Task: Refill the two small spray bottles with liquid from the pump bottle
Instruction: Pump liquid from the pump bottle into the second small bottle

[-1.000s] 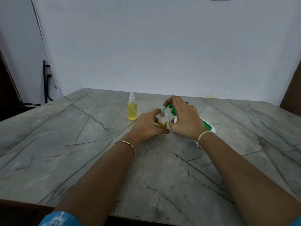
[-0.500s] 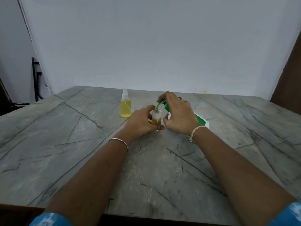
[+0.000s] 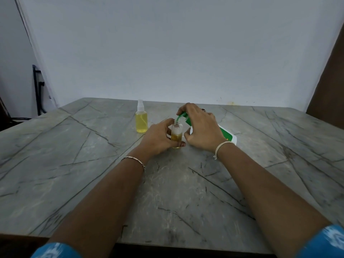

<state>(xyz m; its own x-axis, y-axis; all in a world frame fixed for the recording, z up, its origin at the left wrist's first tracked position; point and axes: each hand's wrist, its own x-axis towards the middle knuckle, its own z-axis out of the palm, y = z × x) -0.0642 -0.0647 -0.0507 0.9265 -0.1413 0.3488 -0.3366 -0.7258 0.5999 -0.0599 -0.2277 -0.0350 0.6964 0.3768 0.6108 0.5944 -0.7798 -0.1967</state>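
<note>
A small clear bottle (image 3: 176, 134) without its cap stands on the marble table (image 3: 93, 164), partly filled with yellow liquid. My left hand (image 3: 158, 138) grips it from the left. My right hand (image 3: 202, 130) holds the tilted green-and-white pump bottle (image 3: 228, 135), fingers curled over its green pump head, whose nozzle (image 3: 179, 118) points into the small bottle's open mouth. A second small spray bottle (image 3: 141, 117), capped and nearly full of yellow liquid, stands upright to the left, apart from both hands.
A white backdrop (image 3: 176, 53) rises behind the table's far edge. A dark metal stand (image 3: 38, 88) is at the far left, off the table. The table's near edge (image 3: 167, 246) runs under my forearms.
The camera view has shifted slightly. Both hands stay on the open small bottle and the pump bottle, with the nozzle still at the bottle's mouth.
</note>
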